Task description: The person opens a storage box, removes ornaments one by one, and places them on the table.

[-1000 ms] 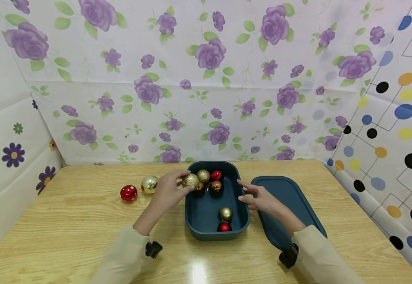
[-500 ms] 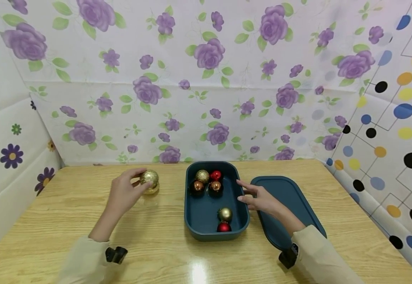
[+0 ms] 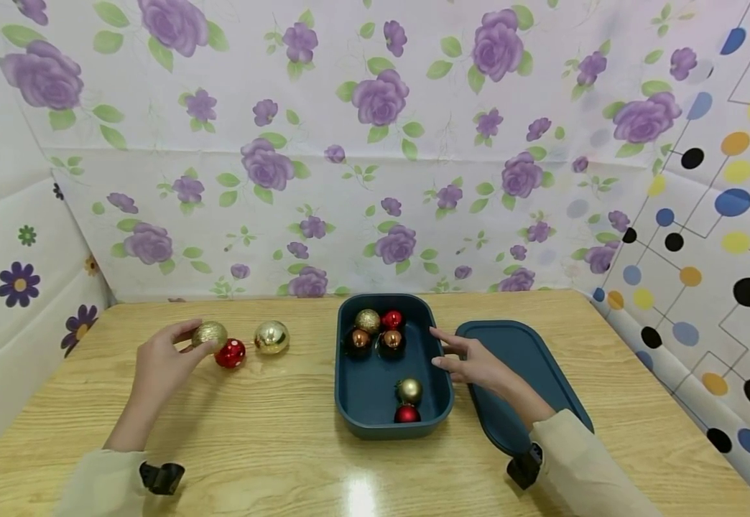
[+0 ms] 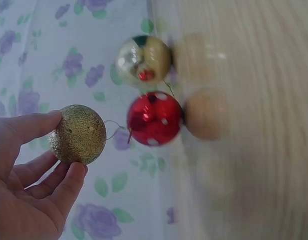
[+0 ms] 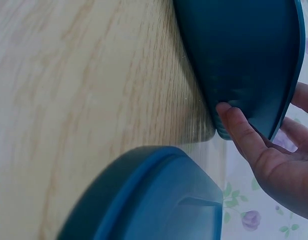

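My left hand (image 3: 167, 359) pinches a gold glitter Christmas bauble (image 3: 210, 335) between thumb and fingers at the left of the table. In the left wrist view, its thin hanging loop trails toward a red bauble (image 4: 155, 118) with white dots. Just beyond stands a shiny gold bauble (image 3: 271, 337). My right hand (image 3: 475, 362) rests against the right wall of a dark blue box (image 3: 375, 431), with loosely extended fingers at the rim and on the outer side. Inside the box, a glitter gold bauble (image 3: 368, 320), red ones, copper ones and a matte gold bauble (image 3: 409, 390) lie in two groups.
The box's blue lid (image 3: 524, 373) lies flat on the wooden table (image 3: 271, 445), right of the box and under the right forearm. A flowered cloth (image 3: 323, 179) hangs behind the table, with patterned cloths at both sides.
My left hand has carried the gold glitter bauble leftward from the box, passing the shiny gold one, to beside the red dotted bauble. The right hand has stayed at the box's wall.
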A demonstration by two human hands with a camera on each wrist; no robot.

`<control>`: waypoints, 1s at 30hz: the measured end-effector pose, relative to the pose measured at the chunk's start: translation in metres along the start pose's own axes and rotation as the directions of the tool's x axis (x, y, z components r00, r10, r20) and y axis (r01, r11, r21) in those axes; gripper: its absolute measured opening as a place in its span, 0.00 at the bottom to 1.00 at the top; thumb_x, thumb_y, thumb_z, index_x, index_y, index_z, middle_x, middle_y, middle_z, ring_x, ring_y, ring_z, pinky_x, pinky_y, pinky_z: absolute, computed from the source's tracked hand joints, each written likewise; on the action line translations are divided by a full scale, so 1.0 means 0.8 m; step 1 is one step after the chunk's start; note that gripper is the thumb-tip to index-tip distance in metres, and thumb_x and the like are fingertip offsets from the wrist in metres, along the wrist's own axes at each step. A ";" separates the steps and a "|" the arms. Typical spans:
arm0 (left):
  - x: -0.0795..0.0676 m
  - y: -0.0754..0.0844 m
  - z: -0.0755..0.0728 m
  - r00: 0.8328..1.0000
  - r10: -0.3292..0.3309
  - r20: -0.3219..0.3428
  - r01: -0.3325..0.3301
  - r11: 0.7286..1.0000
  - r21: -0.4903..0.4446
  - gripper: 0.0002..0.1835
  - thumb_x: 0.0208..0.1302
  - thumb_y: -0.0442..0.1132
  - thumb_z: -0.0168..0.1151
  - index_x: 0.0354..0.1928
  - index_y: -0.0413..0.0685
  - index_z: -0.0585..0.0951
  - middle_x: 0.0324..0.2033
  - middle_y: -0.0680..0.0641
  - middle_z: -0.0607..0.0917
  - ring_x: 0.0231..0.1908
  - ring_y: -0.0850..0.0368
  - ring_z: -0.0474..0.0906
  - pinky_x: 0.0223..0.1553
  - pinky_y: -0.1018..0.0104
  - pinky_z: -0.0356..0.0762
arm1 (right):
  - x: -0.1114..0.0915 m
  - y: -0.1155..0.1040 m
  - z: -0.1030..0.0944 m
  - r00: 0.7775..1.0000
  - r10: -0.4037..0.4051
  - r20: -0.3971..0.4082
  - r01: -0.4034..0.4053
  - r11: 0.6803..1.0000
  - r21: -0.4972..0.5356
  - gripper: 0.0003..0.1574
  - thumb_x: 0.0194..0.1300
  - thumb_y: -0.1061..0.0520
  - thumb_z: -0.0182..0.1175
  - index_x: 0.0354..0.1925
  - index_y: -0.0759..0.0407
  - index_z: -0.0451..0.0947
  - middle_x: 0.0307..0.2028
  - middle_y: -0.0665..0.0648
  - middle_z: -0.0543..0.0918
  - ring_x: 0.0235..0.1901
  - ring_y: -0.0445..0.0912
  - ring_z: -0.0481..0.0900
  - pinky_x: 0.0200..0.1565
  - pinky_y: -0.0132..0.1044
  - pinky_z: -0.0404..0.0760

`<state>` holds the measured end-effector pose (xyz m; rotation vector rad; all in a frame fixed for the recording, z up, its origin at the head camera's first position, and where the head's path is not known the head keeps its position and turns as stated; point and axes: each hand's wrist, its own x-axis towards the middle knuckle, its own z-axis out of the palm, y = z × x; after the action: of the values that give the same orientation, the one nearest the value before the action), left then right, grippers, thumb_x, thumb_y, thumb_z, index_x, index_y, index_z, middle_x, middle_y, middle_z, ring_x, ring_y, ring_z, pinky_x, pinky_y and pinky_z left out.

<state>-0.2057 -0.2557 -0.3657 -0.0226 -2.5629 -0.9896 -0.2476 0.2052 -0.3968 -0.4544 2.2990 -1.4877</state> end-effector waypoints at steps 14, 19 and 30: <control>0.003 -0.055 -0.007 0.984 -0.159 0.080 0.157 0.987 0.033 0.31 0.61 0.47 0.58 0.56 0.26 0.69 0.50 0.26 0.73 0.50 0.30 0.69 0.46 0.42 0.68 | 0.000 0.002 -0.001 1.000 0.006 -0.003 -0.006 1.000 0.009 0.42 0.63 0.49 0.57 0.70 0.48 0.51 0.65 0.72 0.54 0.62 0.60 0.60 0.35 0.44 0.75; 0.005 -0.065 -0.007 0.977 -0.176 0.120 0.166 0.982 0.092 0.29 0.60 0.45 0.59 0.54 0.25 0.70 0.48 0.25 0.74 0.48 0.30 0.70 0.44 0.43 0.70 | 0.001 0.003 -0.001 1.000 0.010 0.002 -0.010 1.000 0.016 0.42 0.63 0.49 0.57 0.70 0.48 0.51 0.65 0.72 0.54 0.62 0.60 0.59 0.37 0.45 0.76; 0.010 -0.070 -0.007 0.965 -0.186 0.186 0.161 0.977 0.139 0.28 0.58 0.41 0.61 0.53 0.23 0.70 0.45 0.26 0.76 0.44 0.32 0.72 0.40 0.45 0.72 | 0.002 0.004 -0.001 1.000 0.015 -0.004 -0.015 1.000 0.017 0.42 0.62 0.48 0.58 0.70 0.48 0.51 0.65 0.72 0.54 0.62 0.61 0.59 0.41 0.44 0.77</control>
<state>-0.2193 -0.3026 -0.3952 0.1475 -2.8452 -0.9305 -0.2498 0.2064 -0.4000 -0.4293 2.2856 -1.5016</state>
